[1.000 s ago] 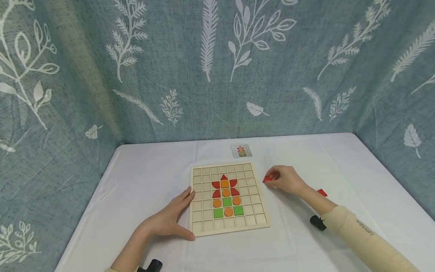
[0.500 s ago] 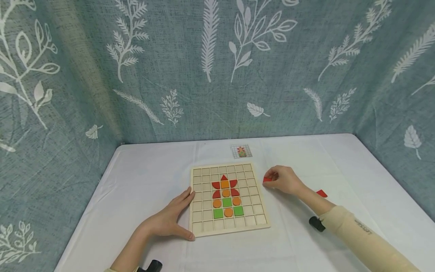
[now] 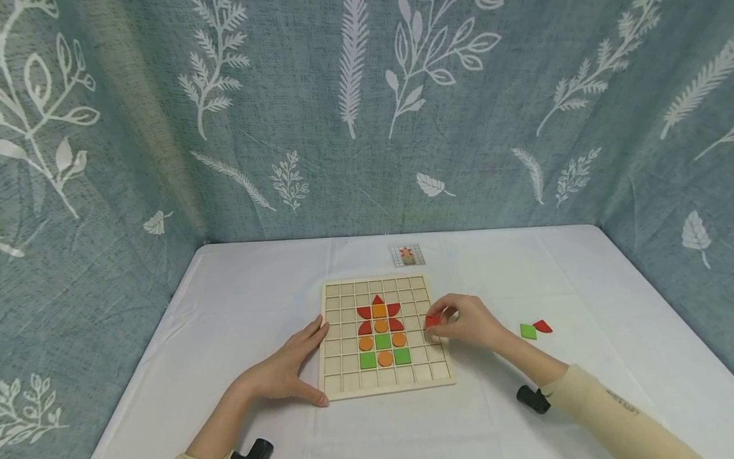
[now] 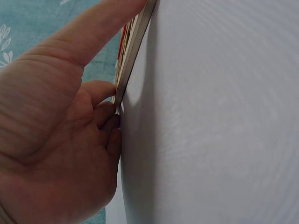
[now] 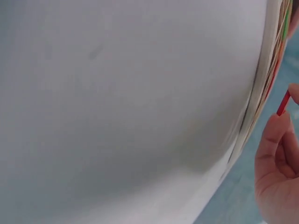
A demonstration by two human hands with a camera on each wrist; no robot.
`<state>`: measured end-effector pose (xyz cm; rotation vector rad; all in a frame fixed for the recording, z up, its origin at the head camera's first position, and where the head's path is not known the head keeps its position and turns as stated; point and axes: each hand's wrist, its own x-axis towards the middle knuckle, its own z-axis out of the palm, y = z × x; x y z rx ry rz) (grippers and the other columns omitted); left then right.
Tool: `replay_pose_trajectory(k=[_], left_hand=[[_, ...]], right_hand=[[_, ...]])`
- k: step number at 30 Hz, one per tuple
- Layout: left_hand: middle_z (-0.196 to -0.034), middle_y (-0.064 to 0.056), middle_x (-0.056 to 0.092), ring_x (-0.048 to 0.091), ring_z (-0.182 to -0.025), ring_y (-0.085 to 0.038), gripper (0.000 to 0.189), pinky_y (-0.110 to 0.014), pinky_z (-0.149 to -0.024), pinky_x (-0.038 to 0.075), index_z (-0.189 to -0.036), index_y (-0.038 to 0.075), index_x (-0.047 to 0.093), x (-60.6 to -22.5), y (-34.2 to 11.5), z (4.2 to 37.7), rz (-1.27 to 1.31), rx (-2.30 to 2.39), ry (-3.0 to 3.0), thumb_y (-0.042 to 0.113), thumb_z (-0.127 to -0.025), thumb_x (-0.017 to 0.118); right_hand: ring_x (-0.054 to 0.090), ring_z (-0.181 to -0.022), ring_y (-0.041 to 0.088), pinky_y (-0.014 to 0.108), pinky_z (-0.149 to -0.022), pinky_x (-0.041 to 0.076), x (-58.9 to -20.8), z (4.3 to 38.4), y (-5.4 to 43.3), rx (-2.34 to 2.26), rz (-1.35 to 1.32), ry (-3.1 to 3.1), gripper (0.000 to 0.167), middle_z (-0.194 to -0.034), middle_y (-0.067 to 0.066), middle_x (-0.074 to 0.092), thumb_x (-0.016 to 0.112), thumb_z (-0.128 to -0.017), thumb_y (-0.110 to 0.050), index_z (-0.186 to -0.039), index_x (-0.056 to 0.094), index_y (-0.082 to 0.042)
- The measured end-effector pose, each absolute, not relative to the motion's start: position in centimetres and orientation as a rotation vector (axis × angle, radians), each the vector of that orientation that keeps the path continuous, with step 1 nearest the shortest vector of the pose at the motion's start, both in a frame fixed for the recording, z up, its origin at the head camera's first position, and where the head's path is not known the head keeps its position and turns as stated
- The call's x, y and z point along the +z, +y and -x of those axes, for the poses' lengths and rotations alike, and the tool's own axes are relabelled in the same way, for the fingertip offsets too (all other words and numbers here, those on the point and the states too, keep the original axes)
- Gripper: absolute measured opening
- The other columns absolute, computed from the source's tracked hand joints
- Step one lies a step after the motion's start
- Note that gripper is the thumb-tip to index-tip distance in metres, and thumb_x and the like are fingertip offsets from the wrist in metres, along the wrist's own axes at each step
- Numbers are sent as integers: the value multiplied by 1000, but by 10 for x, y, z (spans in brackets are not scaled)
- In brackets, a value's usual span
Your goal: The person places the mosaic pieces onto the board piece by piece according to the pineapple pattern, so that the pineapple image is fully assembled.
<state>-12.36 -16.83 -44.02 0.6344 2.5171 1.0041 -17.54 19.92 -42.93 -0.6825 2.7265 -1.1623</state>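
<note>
A wooden grid board [image 3: 350,386] lies on the white table, with red, orange and green pieces set in its middle cells. Along its left edge rests my left hand [image 3: 282,368], thumb and fingers spread and touching the frame. In the left wrist view, the left hand [image 4: 60,126] meets the board's side edge [image 4: 133,51]. Over the board's right columns, my right hand [image 3: 470,322] pinches a red piece [image 3: 432,321] between thumb and fingers. The right wrist view shows this red piece [image 5: 283,103] edge-on, raised above the board; its full outline is partly hidden by the fingers.
Right of the board, a loose green square [image 3: 528,331] lies beside a red rounded piece [image 3: 542,326]. Behind the board is a small pattern card [image 3: 408,255]. A patterned curtain [image 3: 367,159] stands behind the table and at both sides.
My right hand has moved left and nearer, carrying the red piece from beside the board to above its right columns. The loose green square has come into view. The left hand stays put.
</note>
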Motion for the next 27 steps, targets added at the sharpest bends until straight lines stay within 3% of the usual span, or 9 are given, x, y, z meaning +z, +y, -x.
replay_pose_trajectory(k=[17,27], left_hand=[[-162,-17,4,4,-147,-40,125,-60,-114,14,-154,0,19,-440,-169,124,-648,1010,2504,46,-62,89],[-162,-18,4,4,-147,-40,125,-60,-113,14,-154,0,20,-438,-169,123,-635,1000,2510,45,-61,90]], right_hand=[[54,-72,6,20,-64,48,-436,135,160,-1065,1152,2499,17,-78,-8,61,83,-77,-16,-89,72,-14],[58,-76,4,20,-67,53,-438,132,159,-1150,1164,2447,12,-85,-9,66,78,-82,-8,-94,77,-9]])
